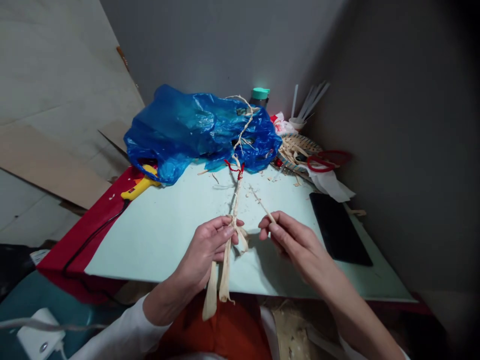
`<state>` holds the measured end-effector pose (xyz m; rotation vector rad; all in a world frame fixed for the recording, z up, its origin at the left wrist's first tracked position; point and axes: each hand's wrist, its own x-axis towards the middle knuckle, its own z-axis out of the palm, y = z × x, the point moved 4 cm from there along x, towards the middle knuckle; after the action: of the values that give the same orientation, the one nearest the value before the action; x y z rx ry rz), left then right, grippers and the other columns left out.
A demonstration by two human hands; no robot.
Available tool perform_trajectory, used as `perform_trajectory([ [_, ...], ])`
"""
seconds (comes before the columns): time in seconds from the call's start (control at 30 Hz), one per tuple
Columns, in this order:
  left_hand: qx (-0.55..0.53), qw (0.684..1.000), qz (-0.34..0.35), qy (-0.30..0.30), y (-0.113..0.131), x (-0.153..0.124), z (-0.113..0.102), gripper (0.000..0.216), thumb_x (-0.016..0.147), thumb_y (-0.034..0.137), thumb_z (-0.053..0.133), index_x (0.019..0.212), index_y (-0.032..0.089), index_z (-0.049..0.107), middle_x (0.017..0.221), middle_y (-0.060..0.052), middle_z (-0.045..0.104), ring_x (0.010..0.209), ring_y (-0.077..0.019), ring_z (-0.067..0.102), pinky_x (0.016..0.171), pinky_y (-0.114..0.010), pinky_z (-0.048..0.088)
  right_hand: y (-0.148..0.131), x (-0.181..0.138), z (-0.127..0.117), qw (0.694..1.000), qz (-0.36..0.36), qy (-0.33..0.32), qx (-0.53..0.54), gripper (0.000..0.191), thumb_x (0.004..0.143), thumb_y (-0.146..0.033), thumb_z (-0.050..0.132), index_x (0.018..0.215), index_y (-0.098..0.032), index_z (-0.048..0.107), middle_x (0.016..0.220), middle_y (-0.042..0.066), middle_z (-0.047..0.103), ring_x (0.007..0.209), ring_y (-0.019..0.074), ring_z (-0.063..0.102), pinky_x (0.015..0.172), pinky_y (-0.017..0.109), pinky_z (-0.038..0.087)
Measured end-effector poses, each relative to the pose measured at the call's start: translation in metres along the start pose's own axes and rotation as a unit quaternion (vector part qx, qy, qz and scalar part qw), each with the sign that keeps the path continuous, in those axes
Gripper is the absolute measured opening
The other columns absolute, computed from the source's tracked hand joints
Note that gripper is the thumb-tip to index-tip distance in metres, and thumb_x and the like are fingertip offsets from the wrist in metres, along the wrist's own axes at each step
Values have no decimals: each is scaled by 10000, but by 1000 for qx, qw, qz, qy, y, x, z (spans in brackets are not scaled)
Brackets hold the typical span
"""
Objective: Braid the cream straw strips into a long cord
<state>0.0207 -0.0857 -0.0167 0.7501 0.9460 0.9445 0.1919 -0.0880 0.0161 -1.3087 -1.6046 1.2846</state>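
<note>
My left hand [210, 247] is closed in a pinch on a braided cord of pale dried husk strips [235, 197]. The cord runs away from me to a red tie [235, 168] and on up over a blue plastic bag [198, 130]. Loose flat strip ends [219, 285] hang down below my left hand past the table edge. My right hand [292, 240] is closed on a single thin husk strip [262, 204] that points up and left, just right of the cord.
A pale green mat [161, 230] covers the table, over a red cloth [93, 215]. A yellow glue gun [139, 186] lies at left. A woven tray with red scissors [326, 160], a cup of sticks [300, 112], a teal-lidded bottle [260, 96] and a black phone [337, 227] sit at right.
</note>
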Motion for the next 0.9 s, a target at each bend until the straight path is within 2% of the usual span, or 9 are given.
perform_trajectory([
  [0.07,-14,1000,2,-15,-1,-1,4,208,870,266,624,1031,135,631,715,8,539,448,12,285,409,-133,129,-4,-6,6,998,-11,8,-59,372,986,-427,392,746,-190,550,699,-15,539,588,98,422,556,231,312],
  [0.17,-30,999,3,-37,0,-1,7,231,878,242,608,1081,131,611,722,9,531,450,11,224,407,-140,99,-6,-10,14,997,-3,15,-76,374,1001,-423,358,751,-201,525,574,-44,469,557,107,423,577,236,319],
  [0.3,-38,998,-5,-57,3,1,8,313,883,232,598,1185,148,583,705,18,515,462,-7,148,407,-160,67,-6,-11,20,997,-16,-9,-79,287,1001,-366,370,816,-208,522,634,-40,516,581,114,442,587,233,334],
  [0.4,-43,997,2,-63,4,4,9,318,873,227,613,1182,156,589,712,7,530,475,-15,167,413,-160,84,-6,-8,19,994,-44,7,-100,263,986,-356,405,798,-205,511,712,-19,528,645,125,458,605,232,344],
  [0.5,-42,997,10,-61,5,6,11,320,864,239,631,1174,169,595,719,3,539,484,-22,178,418,-157,96,-6,-4,18,992,-47,35,-109,348,991,-395,383,715,-203,473,676,-19,503,623,123,435,592,234,334],
  [0.63,-28,998,21,-52,5,7,11,324,863,220,623,1184,187,597,719,2,544,489,-28,194,427,-157,117,-3,-1,22,994,-22,21,-101,440,988,-448,380,660,-198,533,568,-36,476,536,107,404,557,235,317],
  [0.77,-8,998,24,-52,5,6,12,323,862,206,605,1185,190,599,710,5,537,487,-31,222,422,-161,116,3,1,23,998,-18,-11,-63,438,975,-430,426,649,-194,599,579,-24,575,566,116,505,609,235,364],
  [0.9,1,999,9,-48,5,5,12,324,841,187,619,1165,187,609,702,10,528,492,-28,241,418,-152,117,8,7,19,999,-28,-7,-38,301,941,-375,503,803,-194,699,795,28,685,761,170,609,717,258,420],
])
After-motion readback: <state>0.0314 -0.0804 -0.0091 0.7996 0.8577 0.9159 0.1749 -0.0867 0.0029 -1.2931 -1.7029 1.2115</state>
